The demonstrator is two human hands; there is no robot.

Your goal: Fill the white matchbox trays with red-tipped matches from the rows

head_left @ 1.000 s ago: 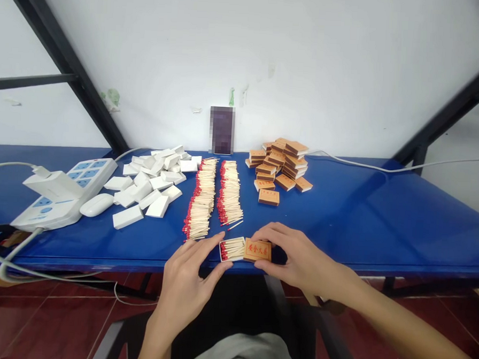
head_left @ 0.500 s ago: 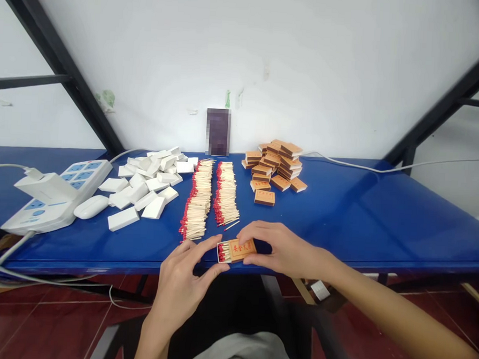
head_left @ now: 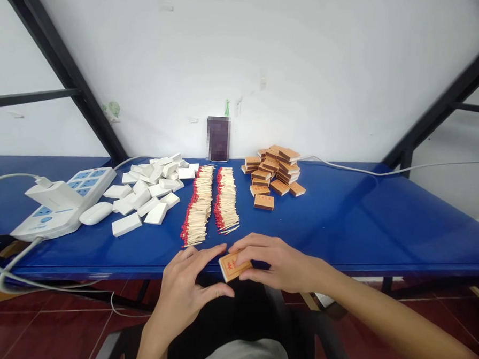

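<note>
An orange matchbox (head_left: 235, 265) with red print sits closed at the front edge of the blue table (head_left: 361, 218). My right hand (head_left: 277, 262) pinches it from the right, fingers over its top and thumb under its near side. My left hand (head_left: 189, 289) touches its left end with curled fingers, the index finger stretched toward the box. Just beyond lie two long rows of red-tipped matches (head_left: 212, 202).
A heap of white inner trays (head_left: 150, 188) lies left of the matches, a pile of orange matchboxes (head_left: 274, 170) right of them. A white power strip (head_left: 62, 199) with a plug and cable, and a white mouse (head_left: 96, 212), sit at the far left. Black frame bars slant on both sides.
The tray of matches that stuck out of the sleeve's left end has been pushed fully in. Both hands and the box have shifted slightly toward me.
</note>
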